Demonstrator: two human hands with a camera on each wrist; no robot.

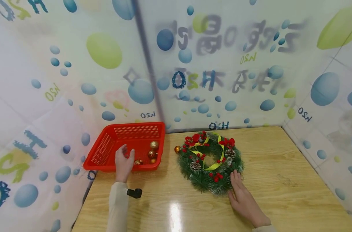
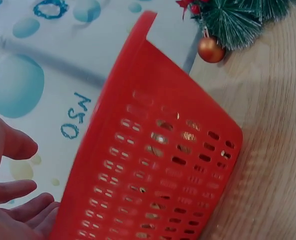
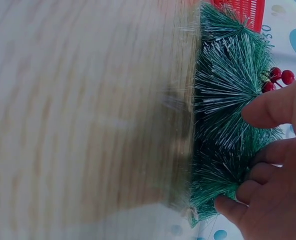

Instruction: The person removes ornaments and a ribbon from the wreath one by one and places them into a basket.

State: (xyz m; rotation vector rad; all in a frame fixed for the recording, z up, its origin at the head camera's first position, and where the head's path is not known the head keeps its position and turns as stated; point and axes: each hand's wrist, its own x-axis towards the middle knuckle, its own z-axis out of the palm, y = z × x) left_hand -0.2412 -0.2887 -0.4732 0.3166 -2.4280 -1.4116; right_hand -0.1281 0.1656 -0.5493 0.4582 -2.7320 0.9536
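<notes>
My left hand (image 1: 124, 162) hovers over the front left of a red plastic basket (image 1: 92, 161), fingers spread and loosely bent, nothing between them. Inside the basket, several gold Christmas balls (image 1: 154, 145) lie toward the right side. On the table, a green Christmas wreath (image 1: 199, 180) carries red flowers, berries, pinecones and a yellow-green ribbon. One orange-gold ball (image 1: 177, 149) is at the wreath's left edge. Against the wreath's lower right edge rests my right hand (image 1: 245, 201), its fingers fairly straight along the needles. The right wrist view has the thumb over the needles and fingertips at the rim.
The wooden table (image 1: 280, 180) meets a patterned sheet (image 1: 222, 96) hung behind it and at both sides. The basket stands at the back left, with a strip of table between it and the wreath. A small black wrist device (image 1: 134, 193) sits on the left sleeve.
</notes>
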